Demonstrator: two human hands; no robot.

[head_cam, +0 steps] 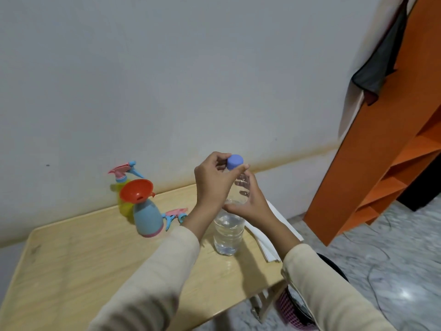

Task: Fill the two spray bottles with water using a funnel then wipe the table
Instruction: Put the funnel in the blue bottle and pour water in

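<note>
A clear water bottle (228,231) stands on the wooden table (71,254). My right hand (248,201) grips its upper body. My left hand (213,180) pinches the bottle's blue cap (234,161) at the top. To the left stands a blue spray bottle (148,218) with an orange funnel (136,191) in its neck. Its pink and blue spray head (175,216) lies on the table beside it. Behind it is a yellow spray bottle (125,199) with its spray head (124,172) on.
A folded white cloth (269,242) lies at the table's right edge, behind the water bottle. An orange shelf unit (381,163) stands to the right, with dark cloth (379,65) hanging on it. A pink basket (293,309) sits on the floor under the table's right side.
</note>
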